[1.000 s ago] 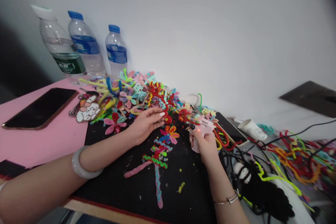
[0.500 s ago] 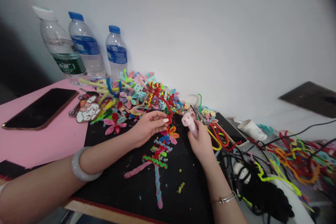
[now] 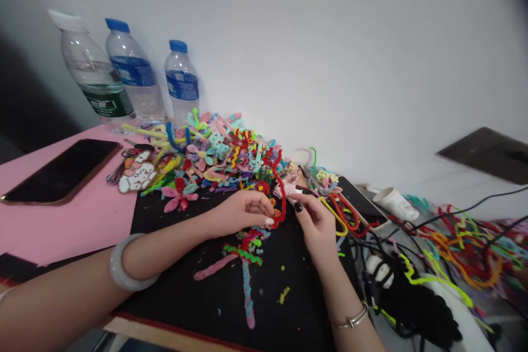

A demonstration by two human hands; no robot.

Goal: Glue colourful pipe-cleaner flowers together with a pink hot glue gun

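A red fuzzy pipe cleaner (image 3: 282,187) is pinched at its lower, bent end by my left hand (image 3: 251,213), closed with thumb against fingers. Its free end rises toward the pile. My right hand (image 3: 315,220) is just right of it, thumb and index finger close together; what they hold, if anything, cannot be made out. Beyond those fingertips lies a pale pink tool (image 3: 284,191), partly covered. Below my left hand a pipe-cleaner figure lies on the black mat, with a pink strip (image 3: 212,268) and a blue-and-pink strip (image 3: 248,297). My left hand hides its top.
Several colourful pipe-cleaner pieces (image 3: 206,148) are heaped against the wall. At left are a phone (image 3: 61,170), a keychain (image 3: 138,173) and three water bottles (image 3: 181,85). At right are another phone (image 3: 361,203), a paper cup (image 3: 396,203), black cables and loose pipe cleaners (image 3: 457,236).
My right hand held the pale pink tool upright; the tool is now lower, beyond the fingertips. My left hand has shifted slightly right and down with the red pipe cleaner, which now stands straighter.
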